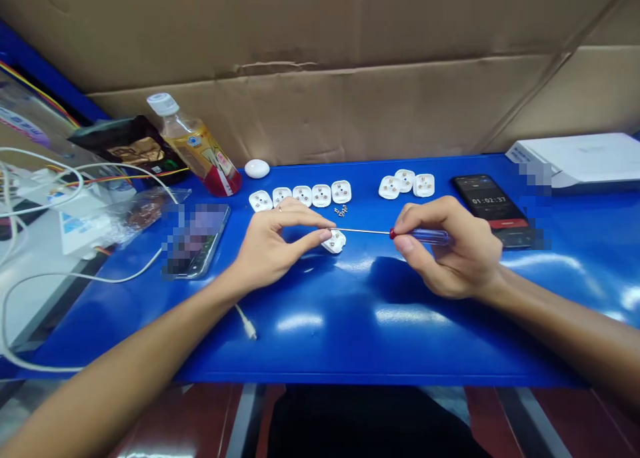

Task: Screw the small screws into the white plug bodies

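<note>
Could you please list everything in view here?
Plug housings: nine, white, on table
Screws: several, silver, beside housings
Phone: one, black, right, showing timer
Second phone: one, dark, left
Bottle: one, yellow, back left
Cables: some, white, left
Box: one, white, back right
Cardboard: one sheet, brown, behind table
Table: one, blue, underneath
Screwdriver: one, blue, in right hand
Left hand: one, bare, at a housing
Right hand: one, bare, holding screwdriver

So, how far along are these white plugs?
Done, perhaps: three white plugs sit apart from a row of five, though which group is finished is unclear. In hand: left hand holds one plug, right hand holds a blue-handled screwdriver to it. Left: a small pile of screws.
</note>
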The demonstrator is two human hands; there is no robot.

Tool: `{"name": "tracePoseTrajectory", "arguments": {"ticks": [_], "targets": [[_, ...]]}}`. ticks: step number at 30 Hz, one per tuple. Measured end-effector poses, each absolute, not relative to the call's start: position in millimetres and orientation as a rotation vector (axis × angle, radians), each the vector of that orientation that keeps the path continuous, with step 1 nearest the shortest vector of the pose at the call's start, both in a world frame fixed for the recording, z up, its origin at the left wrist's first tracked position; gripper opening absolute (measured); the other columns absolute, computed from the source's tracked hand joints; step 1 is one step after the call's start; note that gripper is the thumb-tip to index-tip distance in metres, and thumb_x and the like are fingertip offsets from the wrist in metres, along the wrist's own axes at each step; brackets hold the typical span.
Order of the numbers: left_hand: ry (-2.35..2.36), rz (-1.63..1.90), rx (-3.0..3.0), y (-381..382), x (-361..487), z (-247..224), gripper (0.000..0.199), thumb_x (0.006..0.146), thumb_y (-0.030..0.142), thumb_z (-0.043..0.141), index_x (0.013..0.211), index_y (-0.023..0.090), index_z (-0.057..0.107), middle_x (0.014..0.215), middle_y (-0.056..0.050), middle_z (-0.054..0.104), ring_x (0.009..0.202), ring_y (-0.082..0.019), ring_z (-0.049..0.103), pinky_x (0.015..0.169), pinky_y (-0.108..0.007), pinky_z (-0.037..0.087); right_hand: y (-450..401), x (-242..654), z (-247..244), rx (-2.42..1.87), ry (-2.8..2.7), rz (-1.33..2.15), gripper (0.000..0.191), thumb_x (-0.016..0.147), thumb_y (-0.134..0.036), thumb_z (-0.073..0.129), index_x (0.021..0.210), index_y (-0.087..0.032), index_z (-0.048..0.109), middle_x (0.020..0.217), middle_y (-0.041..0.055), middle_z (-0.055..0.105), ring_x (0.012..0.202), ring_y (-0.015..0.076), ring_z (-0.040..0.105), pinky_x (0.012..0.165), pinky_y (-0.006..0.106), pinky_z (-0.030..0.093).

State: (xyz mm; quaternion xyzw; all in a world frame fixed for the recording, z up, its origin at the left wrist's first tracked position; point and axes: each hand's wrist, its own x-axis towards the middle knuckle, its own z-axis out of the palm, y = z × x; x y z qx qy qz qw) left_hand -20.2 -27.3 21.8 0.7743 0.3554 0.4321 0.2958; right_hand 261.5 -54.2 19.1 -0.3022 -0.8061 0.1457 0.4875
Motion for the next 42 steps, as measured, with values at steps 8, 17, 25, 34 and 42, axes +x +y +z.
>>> {"name": "tracePoseTrajectory", "arguments": {"ticks": [8, 17, 25, 34, 42], "targets": [[0.958, 1.15, 2.354, -27.0, -22.5, 19.5, 0.01, 0.099, 0.031, 0.08, 0.104, 0.028, 0.088, 0.098, -0.002, 0.086, 0.091, -0.022, 0.071, 0.09, -0.043, 0.056, -52.9, 259.8, 34.6, -0.782, -2.101, 0.297, 0.013, 0.095, -0.017, 0.066, 0.103, -0.027, 0.062, 0.086, 0.0005, 0.076, 0.07, 0.0193, 0.074, 0.061, 0.033, 0.061], [0.943, 1.177, 2.666, -31.5, -22.3, 19.3, 0.012, 0.1, 0.022, 0.078, 0.107, 0.026, 0.086, 0.098, -0.002, 0.085, 0.094, -0.022, 0.065, 0.09, -0.04, 0.054, -58.7, 252.2, 46.6, -0.873, -2.147, 0.21, 0.012, 0.099, -0.019, 0.067, 0.103, -0.028, 0.06, 0.088, -0.0003, 0.077, 0.071, 0.019, 0.075, 0.063, 0.031, 0.062], [1.01, 1.075, 2.469, -26.8, -22.3, 17.2, 0.02, 0.095, 0.033, 0.083, 0.113, 0.026, 0.084, 0.113, -0.006, 0.083, 0.106, -0.025, 0.072, 0.103, -0.044, 0.055, -53.0, 257.9, 38.5, -0.861, -2.204, 0.189, 0.014, 0.097, -0.019, 0.068, 0.104, -0.029, 0.06, 0.087, -0.0007, 0.077, 0.067, 0.0188, 0.074, 0.06, 0.032, 0.06], [1.124, 0.679, 2.357, -15.8, -32.3, 12.7, 0.051, 0.09, 0.052, 0.086, 0.132, 0.024, 0.08, 0.11, -0.008, 0.082, 0.1, -0.027, 0.073, 0.091, -0.041, 0.056, -49.9, 259.1, 32.9, -0.882, -2.244, 0.213, 0.014, 0.097, -0.02, 0.067, 0.104, -0.028, 0.058, 0.089, -0.0003, 0.077, 0.07, 0.0179, 0.075, 0.063, 0.03, 0.06], [1.081, 0.722, 2.321, -15.7, -31.3, 12.8, 0.045, 0.091, 0.047, 0.087, 0.129, 0.024, 0.082, 0.109, -0.008, 0.083, 0.099, -0.028, 0.075, 0.09, -0.041, 0.056, -48.3, 258.6, 33.6, -0.839, -2.248, 0.259, 0.016, 0.097, -0.017, 0.067, 0.103, -0.028, 0.056, 0.089, -0.0007, 0.078, 0.071, 0.0178, 0.076, 0.064, 0.029, 0.06]]}}
